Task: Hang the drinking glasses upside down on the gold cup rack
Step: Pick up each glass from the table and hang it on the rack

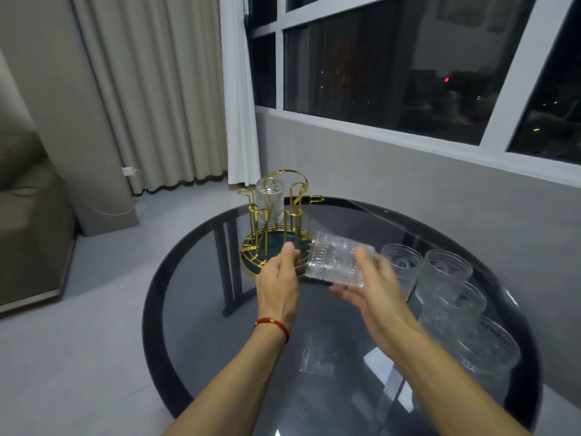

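A glass (338, 262) is held on its side in the right hand (371, 287), fingers curled under it, above the middle of the tabletop (176, 309). The left hand (278, 284), fingers loosely together, is laid on the rack (276, 225) at the far edge. One glass is hung already. Four are left by the right edge. The glass could be dropped if the blurred hand is moved too fast.

I have just one view, from the head-worn wide-angle camera, looking forward and down from above the near edge of the round dark glass counter (176, 309). Both forearms enter from the bottom edge, close to the lens. It faces the dark window (393, 73) and beige curtains (151, 89); lines bend toward the edges.
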A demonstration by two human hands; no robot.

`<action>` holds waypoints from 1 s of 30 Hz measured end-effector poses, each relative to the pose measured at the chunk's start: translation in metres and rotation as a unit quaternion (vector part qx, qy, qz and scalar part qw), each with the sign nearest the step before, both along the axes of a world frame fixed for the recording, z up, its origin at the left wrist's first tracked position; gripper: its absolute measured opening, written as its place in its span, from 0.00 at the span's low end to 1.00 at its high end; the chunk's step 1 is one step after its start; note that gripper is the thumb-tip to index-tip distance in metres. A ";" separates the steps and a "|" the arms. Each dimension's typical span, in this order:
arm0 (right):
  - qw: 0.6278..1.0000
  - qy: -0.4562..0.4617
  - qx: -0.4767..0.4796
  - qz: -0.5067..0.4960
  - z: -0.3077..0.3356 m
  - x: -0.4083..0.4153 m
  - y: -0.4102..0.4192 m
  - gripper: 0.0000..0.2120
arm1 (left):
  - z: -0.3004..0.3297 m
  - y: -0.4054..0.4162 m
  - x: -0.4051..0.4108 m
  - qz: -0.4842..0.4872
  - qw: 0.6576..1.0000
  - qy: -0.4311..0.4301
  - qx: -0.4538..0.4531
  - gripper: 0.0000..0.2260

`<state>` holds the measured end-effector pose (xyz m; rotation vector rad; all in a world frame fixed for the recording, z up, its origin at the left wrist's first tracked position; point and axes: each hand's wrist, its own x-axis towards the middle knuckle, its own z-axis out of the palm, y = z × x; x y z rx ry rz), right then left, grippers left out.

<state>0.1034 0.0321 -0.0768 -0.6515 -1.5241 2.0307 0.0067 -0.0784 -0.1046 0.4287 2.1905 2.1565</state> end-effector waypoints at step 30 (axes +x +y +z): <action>0.964 -0.094 0.237 0.072 0.076 -0.238 0.114 0.31 | -0.085 0.002 -0.048 0.004 0.845 0.213 -0.491 0.32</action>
